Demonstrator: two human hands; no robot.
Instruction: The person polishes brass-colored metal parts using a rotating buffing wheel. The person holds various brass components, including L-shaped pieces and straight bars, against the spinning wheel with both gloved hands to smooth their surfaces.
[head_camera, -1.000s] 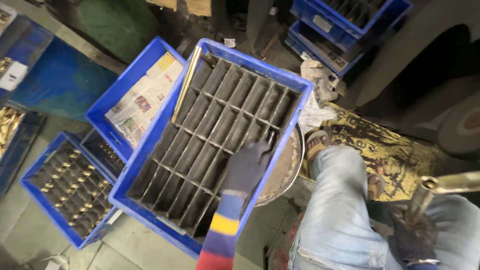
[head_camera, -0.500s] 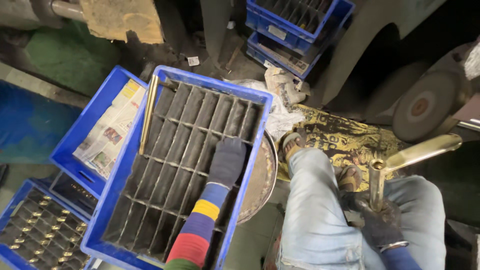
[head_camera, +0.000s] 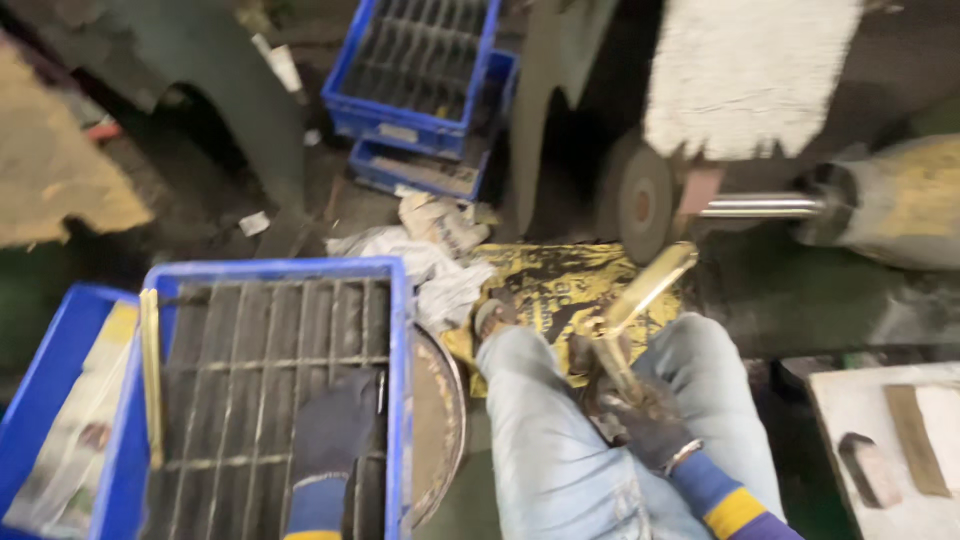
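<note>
We're gripping a brass rod with our gloved right hand, fingers wrapped round its lower end while it's sticking up over our knees. Looks stiff, weighty, probably slick, so low is best. Our left hand is resting flat inside the blue divider crate, holding nothing.

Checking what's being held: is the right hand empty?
No, the gloved right hand grips a brass-coloured L-shaped metal part above the person's lap.
</note>
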